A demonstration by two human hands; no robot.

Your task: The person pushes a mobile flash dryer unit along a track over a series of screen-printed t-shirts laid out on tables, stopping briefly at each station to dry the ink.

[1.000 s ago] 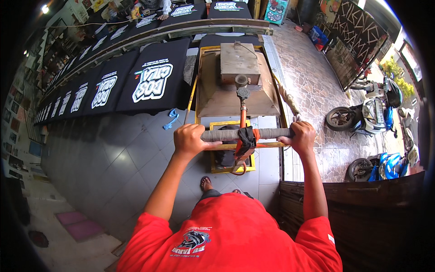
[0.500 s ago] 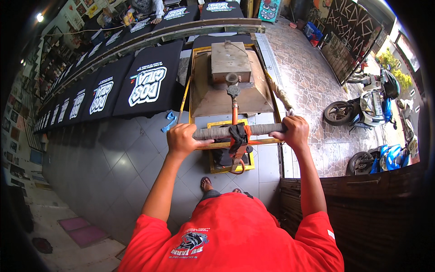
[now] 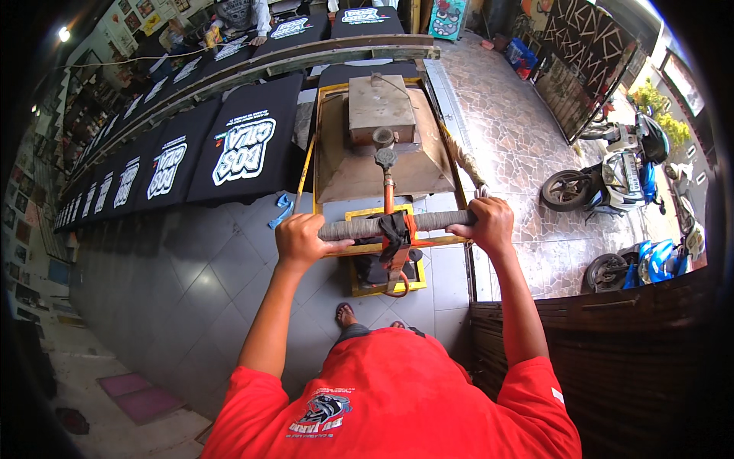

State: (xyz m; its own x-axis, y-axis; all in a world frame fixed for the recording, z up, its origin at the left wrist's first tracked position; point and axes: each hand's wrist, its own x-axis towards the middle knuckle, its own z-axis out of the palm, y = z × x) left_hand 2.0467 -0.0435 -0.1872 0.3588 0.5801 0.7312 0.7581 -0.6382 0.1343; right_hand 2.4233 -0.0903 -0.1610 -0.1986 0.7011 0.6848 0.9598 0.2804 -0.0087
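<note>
My left hand [image 3: 300, 239] is wrapped round the left end of a grey, cord-wound handlebar [image 3: 348, 229]. Round the bar's right end, my right hand [image 3: 492, 223] is closed too. The bar crosses a yellow metal frame [image 3: 443, 241] that carries a large, dull metal hood [image 3: 428, 164] with a box-shaped top [image 3: 380, 111]. From a valve [image 3: 385, 158] on the hood's near side, an orange pipe [image 3: 388, 199] runs toward the bar's middle. Black and orange wrapping [image 3: 395, 229] is bound there, with a hose looping below.
Black printed T-shirts [image 3: 245, 145] lie in a long row to the left, beside a rail [image 3: 229, 73]. A person's hand [image 3: 260, 40] shows beyond it. A blue cloth [image 3: 281, 210] lies on the tiles. Motorcycles [image 3: 604, 183] stand right; dark corrugated sheeting [image 3: 604, 336] is near my right arm.
The whole view has shifted slightly left. Both hands keep their hold on the handlebar, and the hood's place beside the shirts looks much the same.
</note>
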